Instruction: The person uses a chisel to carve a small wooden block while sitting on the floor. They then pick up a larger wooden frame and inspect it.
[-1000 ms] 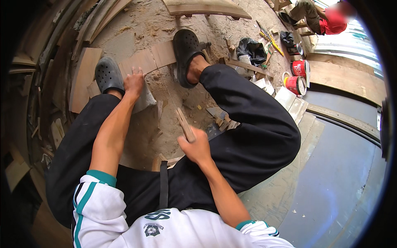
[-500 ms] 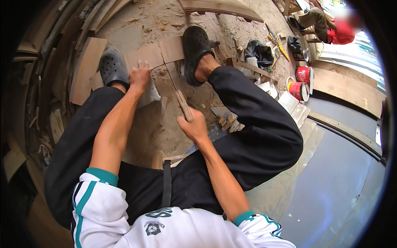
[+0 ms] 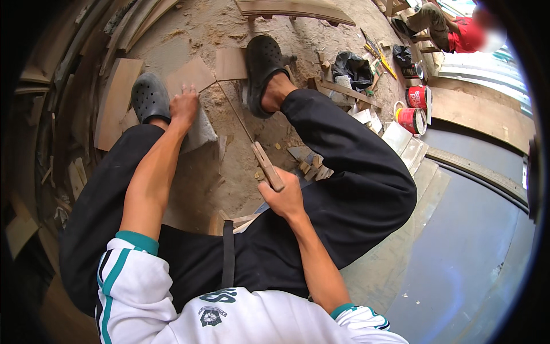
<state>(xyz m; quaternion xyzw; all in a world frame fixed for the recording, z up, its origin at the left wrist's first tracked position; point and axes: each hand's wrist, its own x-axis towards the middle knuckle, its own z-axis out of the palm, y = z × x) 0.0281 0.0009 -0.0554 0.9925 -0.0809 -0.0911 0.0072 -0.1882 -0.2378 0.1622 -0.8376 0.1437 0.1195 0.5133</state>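
My right hand is closed around the wooden handle of a handsaw. Its thin blade, seen nearly edge-on, slants up and left to the end of a wooden board. My left hand grips the board's near edge, fingers on its top. A smaller board piece lies just right of the blade's tip, a gap between the two. My left clog rests at the board's left part, and my right clog stands against the small piece. A pale block sits under the board.
Long planks are stacked on the left. Another plank lies ahead. To the right are a black plastic bag, offcuts, red cans and a grey panel. A person in red sits far right.
My right hand has drawn the saw back, down and to the right. The gap between the board and the small piece has widened. My left hand still holds the board.
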